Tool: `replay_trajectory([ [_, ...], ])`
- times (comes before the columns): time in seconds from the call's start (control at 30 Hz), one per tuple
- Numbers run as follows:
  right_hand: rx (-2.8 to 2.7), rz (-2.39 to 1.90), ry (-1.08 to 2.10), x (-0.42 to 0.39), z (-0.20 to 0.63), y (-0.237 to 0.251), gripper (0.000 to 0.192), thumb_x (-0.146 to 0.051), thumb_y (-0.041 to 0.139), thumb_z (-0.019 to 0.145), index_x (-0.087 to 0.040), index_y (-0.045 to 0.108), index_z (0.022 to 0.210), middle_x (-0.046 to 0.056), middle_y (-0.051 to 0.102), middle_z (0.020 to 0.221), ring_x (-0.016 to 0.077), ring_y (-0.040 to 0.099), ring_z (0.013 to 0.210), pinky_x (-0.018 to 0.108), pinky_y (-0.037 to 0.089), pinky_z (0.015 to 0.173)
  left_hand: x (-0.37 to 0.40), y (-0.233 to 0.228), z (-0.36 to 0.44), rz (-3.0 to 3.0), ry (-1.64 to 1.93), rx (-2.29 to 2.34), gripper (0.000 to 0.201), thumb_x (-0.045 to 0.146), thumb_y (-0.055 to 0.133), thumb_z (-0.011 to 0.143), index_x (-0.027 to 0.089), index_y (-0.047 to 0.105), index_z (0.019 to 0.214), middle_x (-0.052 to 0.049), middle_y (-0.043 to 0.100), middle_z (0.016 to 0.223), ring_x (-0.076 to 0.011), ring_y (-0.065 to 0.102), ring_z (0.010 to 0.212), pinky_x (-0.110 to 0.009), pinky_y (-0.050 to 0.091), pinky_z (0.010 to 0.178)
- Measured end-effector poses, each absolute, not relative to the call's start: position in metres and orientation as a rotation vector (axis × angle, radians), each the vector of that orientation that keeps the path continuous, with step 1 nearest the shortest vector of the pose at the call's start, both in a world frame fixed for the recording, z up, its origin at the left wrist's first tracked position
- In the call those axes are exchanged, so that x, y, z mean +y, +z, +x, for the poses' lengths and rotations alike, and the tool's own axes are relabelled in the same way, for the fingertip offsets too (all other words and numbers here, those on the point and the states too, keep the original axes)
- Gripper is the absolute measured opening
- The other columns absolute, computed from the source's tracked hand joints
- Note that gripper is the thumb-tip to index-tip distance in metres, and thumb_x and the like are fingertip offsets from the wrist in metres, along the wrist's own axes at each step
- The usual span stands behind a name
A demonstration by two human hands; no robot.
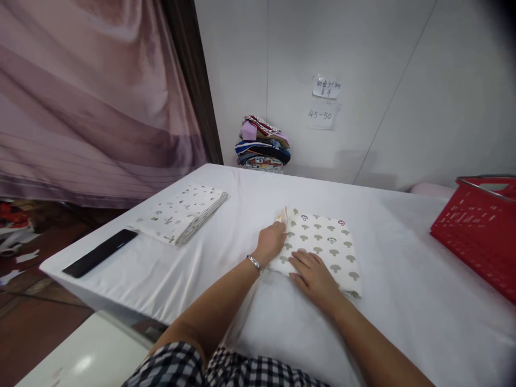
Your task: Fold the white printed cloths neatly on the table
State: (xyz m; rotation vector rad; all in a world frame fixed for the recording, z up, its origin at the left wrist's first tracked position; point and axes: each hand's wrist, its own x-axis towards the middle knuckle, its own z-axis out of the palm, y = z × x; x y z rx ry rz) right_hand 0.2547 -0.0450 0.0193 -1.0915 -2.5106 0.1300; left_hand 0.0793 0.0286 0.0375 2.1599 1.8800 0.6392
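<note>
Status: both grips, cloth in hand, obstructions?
Left grip closed on left edge of white mushroom-print folded cloth. Right grip open, resting on near edge. Nothing visibly in the way; red plastic basket apart, right.

Matt mushroom-print cloth (324, 244), smooth satiny tablecloth (391, 231), glossy black slab (100, 252), shiny metal bracelet (254, 264), plastic basket (467, 231).

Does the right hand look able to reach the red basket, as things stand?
Probably yes: nothing seems to stand between the right hand and the red basket, though the hand would leave the mushroom-print cloth it rests on.
</note>
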Motion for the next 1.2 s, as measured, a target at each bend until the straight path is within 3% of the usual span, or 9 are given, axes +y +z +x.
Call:
replay_trajectory([
  [0.23,-2.517,-1.093,0.099,-0.044,0.256,0.017,0.036,-0.03,0.041,0.092,-0.021,0.053,0.125,0.009,0.054,0.129,0.0255,0.045,0.122,0.048,0.037,0.1,0.047,0.029,0.068,1.668,0.763,1.885,0.014,0.032,0.064,0.074,0.02,0.058,0.073,-0.001,0.065,0.079,-0.0157,0.057,0.073,-0.025,0.038,0.064],
  [0.7,-2.51,-1.086,0.133,-0.045,0.255,0.019,0.035,-0.03,0.04,0.092,-0.024,0.052,0.125,0.008,0.053,0.13,0.0259,0.044,0.122,0.048,0.037,0.099,0.059,0.039,0.069,1.703,0.572,1.942,0.019,0.036,0.065,0.068,0.02,0.057,0.073,-0.004,0.066,0.081,-0.0194,0.059,0.072,-0.027,0.038,0.059],
  [0.97,-2.509,-1.104,0.115,-0.046,0.255,0.019,0.035,-0.031,0.04,0.093,-0.021,0.053,0.124,0.008,0.053,0.131,0.0252,0.044,0.123,0.046,0.036,0.101,0.053,0.041,0.077,1.898,0.578,1.98,0.005,0.021,0.056,0.073,0.02,0.052,0.073,-0.003,0.063,0.077,-0.0181,0.056,0.071,-0.027,0.036,0.058],
  [1.2,-2.509,-1.093,0.089,-0.045,0.256,0.016,0.035,-0.028,0.042,0.092,-0.021,0.052,0.124,0.009,0.054,0.129,0.0244,0.045,0.122,0.045,0.037,0.1,0.062,0.041,0.072,1.646,0.652,1.874,0.013,0.02,0.063,0.067,0.019,0.052,0.073,-0.002,0.061,0.077,-0.0176,0.056,0.072,-0.026,0.038,0.062],
])
